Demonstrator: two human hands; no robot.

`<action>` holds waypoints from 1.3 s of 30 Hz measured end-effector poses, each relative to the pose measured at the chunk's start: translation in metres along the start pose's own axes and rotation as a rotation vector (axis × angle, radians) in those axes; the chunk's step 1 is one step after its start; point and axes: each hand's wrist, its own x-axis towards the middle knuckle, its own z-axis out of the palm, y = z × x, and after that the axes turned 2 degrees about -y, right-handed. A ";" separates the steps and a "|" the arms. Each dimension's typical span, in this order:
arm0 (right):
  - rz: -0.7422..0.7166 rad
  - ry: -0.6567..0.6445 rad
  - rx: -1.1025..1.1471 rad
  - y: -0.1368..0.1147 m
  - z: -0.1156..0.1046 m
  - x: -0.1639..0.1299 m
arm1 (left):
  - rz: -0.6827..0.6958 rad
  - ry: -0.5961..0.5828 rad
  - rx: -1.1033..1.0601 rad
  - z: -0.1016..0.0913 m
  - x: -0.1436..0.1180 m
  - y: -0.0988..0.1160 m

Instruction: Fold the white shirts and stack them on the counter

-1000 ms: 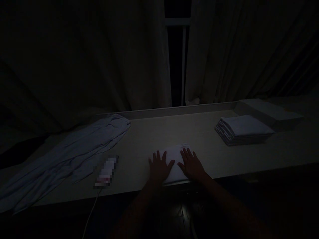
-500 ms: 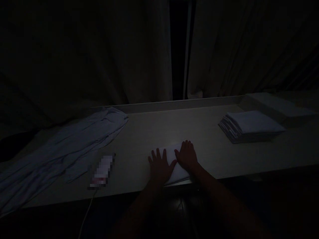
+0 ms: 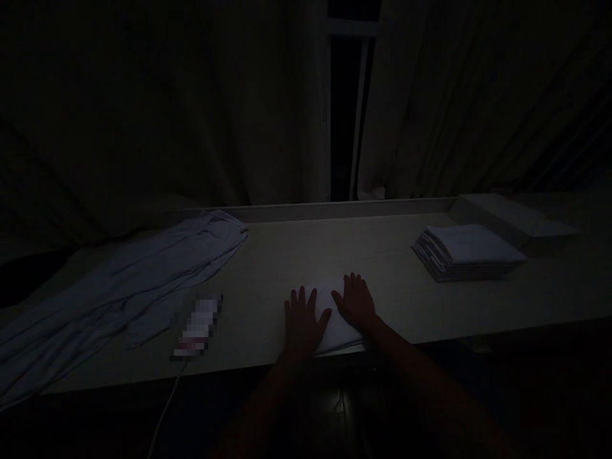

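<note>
Here, very dim scene. A folded cloth (image 3: 337,319), pale, soft and flat, roughly rectangular, lies at the near edge of the worktop (image 3: 296,255), which is smooth and light-coloured. Both hands rest palm down on it, fingers spread and flat, gripping nothing, just pressing. The left hand (image 3: 303,319) covers the cloth's left part, fingers pointing away from the person; the right hand (image 3: 356,301) sits on its far right part, angled slightly leftward, thumb close to the left thumb. Forearms come up from the lower frame and converge on the cloth. Cloth's long axis looks to run from near edge away toward the curtain (image 3: 191,115), tilted a bit left; hard to be sure in the dark. Well right of the hands: a neat stack (image 3: 466,252) of folded pale cloths, square, layered edges. Well left: a crumpled, wrinkled sheet (image 3: 143,274). Near left: a blurred small item (image 3: 197,326) with a cable.
</note>
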 end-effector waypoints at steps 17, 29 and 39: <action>-0.133 -0.030 -0.057 0.016 -0.008 -0.033 | 0.094 -0.134 -0.033 -0.001 -0.009 -0.014; -0.097 -0.039 -0.073 0.022 -0.002 0.007 | 0.120 -0.103 -0.039 0.009 0.029 -0.016; -0.074 -0.078 -0.038 0.022 -0.001 0.020 | 0.114 -0.121 -0.046 0.012 0.043 -0.018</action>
